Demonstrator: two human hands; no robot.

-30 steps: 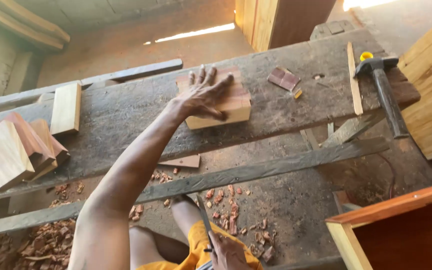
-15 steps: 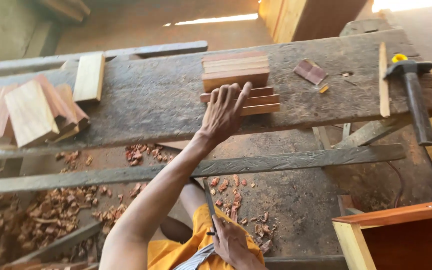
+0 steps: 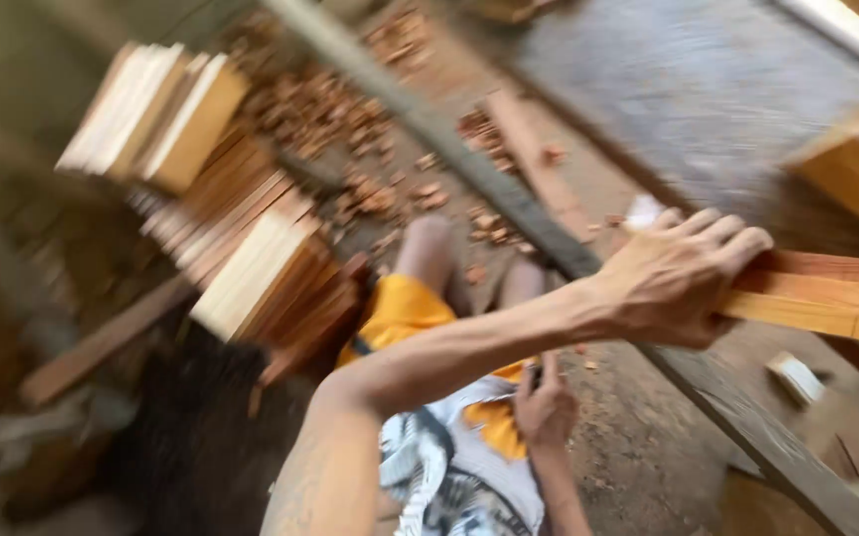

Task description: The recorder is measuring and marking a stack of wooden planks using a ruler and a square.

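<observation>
Beside the grey workbench (image 3: 678, 89), seen from the head camera and much blurred, the left hand (image 3: 683, 283) reaches out across the frame and lies over the near end of a small stack of wooden pieces (image 3: 827, 298). Its fingers (image 3: 737, 241) are stretched over the top of the stack and the thumb seems to go underneath, so the hand is clasped around the wood, with the fingers closed on it rather than spread free. The stack's long axis runs away from the hand toward the right edge of the picture, almost in line with the forearm; the pieces show reddish on top and yellow along the side. They sit at the bench's near edge, above a dark rail (image 3: 509, 199) that crosses the frame slantwise.

Below the workbench, close to the body, the right hand (image 3: 546, 407) rests low by the yellow shorts (image 3: 400, 308). It looks curled around something thin and dark, but the blur is too strong to tell whether it grips anything. It is well apart from the stack; the left hand is the one on it.

Left of the workbench, heaps of cut boards (image 3: 241, 258) stand leaning together, and wood chips (image 3: 350, 119) litter the ground near them. No container shows clearly.
</observation>
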